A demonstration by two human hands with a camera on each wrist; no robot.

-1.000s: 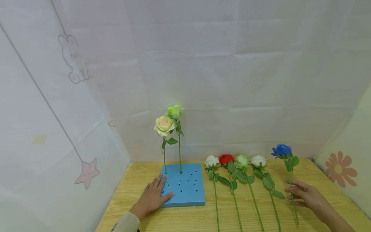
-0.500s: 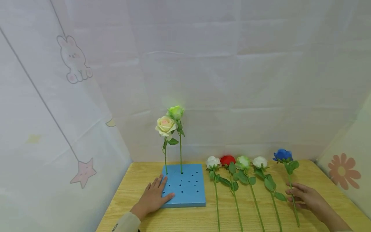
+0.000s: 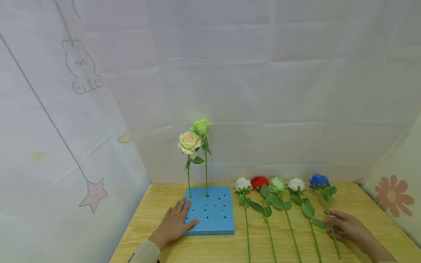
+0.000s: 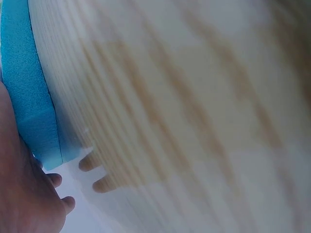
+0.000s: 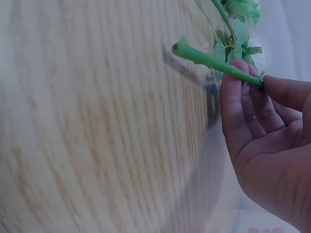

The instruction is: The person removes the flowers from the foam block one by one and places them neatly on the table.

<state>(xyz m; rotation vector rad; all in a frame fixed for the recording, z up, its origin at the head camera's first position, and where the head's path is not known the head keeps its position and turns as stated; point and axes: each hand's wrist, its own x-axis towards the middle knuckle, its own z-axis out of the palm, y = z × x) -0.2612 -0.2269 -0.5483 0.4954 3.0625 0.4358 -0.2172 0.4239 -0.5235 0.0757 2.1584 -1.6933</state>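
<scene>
My right hand [image 3: 350,229] pinches the green stem of an artificial blue rose [image 3: 319,180] between thumb and fingers, at the right end of a row of flowers. In the right wrist view the stem's cut end [image 5: 194,54] points away from the thumb, its shadow on the tabletop beside it. On the left edge of a blue foam block [image 3: 213,225] with small holes rests my left hand [image 3: 173,221], fingers spread. Two flowers stand upright in the block's back holes: a cream rose [image 3: 189,142] and a light green rose [image 3: 201,127].
Lying side by side on the wooden table [image 3: 158,197] are a white rose [image 3: 243,183], a red rose [image 3: 260,181], a green-white rose [image 3: 277,183] and another white rose [image 3: 296,183], stems toward me. A pale curtain [image 3: 230,91] hangs close behind.
The blue rose's head has come down, level with the other flower heads, with my right hand still on its stem. My left hand stays on the block; the head view has shifted slightly.
</scene>
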